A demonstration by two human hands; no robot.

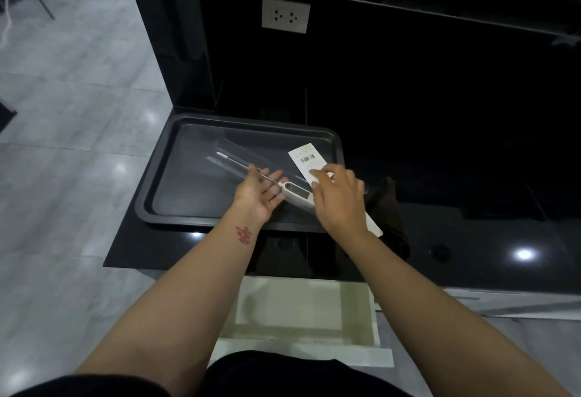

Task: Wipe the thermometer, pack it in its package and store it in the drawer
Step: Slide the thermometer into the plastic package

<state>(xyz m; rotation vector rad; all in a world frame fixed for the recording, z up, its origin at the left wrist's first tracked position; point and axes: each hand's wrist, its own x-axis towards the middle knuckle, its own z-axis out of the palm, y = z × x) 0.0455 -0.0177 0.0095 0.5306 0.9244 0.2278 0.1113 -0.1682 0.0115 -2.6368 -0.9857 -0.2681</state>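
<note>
Both hands: right hand grips thermometer, probe pointing upper-left; left hand open-fingered

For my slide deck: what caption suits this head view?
Two hands slide a white probe thermometer into clear plastic packaging over a dark tray, open white drawer below.

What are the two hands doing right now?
Left hand: open, fingers straight, palm up under the thermometer probe.
Right hand: fingers curled, pinching the white package card.
</note>
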